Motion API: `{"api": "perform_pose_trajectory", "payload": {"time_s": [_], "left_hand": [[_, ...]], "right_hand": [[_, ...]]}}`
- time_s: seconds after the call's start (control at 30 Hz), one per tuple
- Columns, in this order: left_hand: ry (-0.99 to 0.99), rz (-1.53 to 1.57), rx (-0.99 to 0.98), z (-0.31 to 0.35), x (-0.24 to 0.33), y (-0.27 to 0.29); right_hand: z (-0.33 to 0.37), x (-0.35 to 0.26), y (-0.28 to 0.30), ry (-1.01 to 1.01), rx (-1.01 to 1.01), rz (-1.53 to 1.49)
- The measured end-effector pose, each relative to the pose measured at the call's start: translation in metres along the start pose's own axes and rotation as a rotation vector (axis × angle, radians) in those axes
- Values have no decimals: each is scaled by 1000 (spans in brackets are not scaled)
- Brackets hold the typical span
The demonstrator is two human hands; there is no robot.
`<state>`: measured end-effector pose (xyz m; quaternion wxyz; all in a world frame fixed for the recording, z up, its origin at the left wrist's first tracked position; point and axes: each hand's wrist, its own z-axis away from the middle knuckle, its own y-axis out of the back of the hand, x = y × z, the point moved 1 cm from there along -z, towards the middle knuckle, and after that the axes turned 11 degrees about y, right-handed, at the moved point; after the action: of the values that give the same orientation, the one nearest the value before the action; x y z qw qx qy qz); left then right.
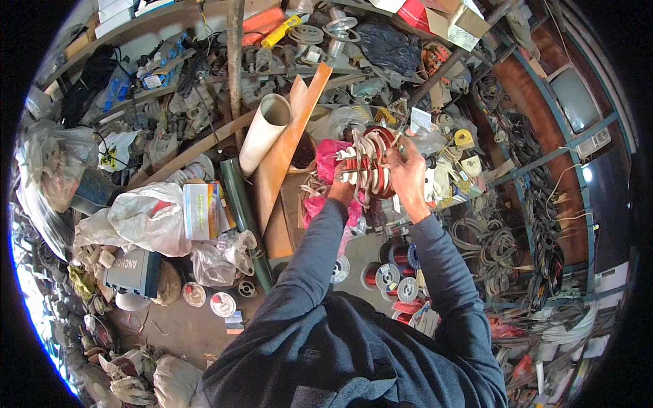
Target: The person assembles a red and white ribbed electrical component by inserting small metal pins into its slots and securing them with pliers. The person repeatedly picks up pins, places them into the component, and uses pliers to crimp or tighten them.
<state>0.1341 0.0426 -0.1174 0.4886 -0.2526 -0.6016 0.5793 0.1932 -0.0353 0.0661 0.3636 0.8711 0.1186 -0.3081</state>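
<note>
In front of me I hold up a bundle of red and white rounded pieces stacked side by side (368, 168), with whitish strips looped over them. I cannot tell exactly what kind of part it is. My left hand (341, 182) grips its left end, partly hidden behind it. Fingers bent, my right hand (408, 173) holds the right end. A bright pink plastic bag (328, 158) lies just left of the bundle and also shows below it. Yellow and cream plastic parts (463, 139) are heaped to the right of my right hand.
A pale pipe (267, 132), an orange-brown board (299, 136) and a dark green tube (243, 214) lean to my left. Wire spools (388, 277) stand on the floor between my arms. Cable coils (486, 241) and shelving line the right; bags (151, 216) and a grey-blue box (131, 274) the left.
</note>
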Motion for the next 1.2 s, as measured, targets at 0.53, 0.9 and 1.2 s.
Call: {"api": "perform_pose_trajectory", "payload": {"time_s": [0.53, 0.9, 1.2], "left_hand": [[98, 28, 28, 1, -7, 5], [86, 24, -88, 2, -17, 12], [134, -17, 54, 30, -19, -32]], "right_hand": [[-17, -23, 1, -48, -76, 112], [-5, -31, 4, 118, -88, 156], [-9, -14, -2, 14, -76, 89]]}}
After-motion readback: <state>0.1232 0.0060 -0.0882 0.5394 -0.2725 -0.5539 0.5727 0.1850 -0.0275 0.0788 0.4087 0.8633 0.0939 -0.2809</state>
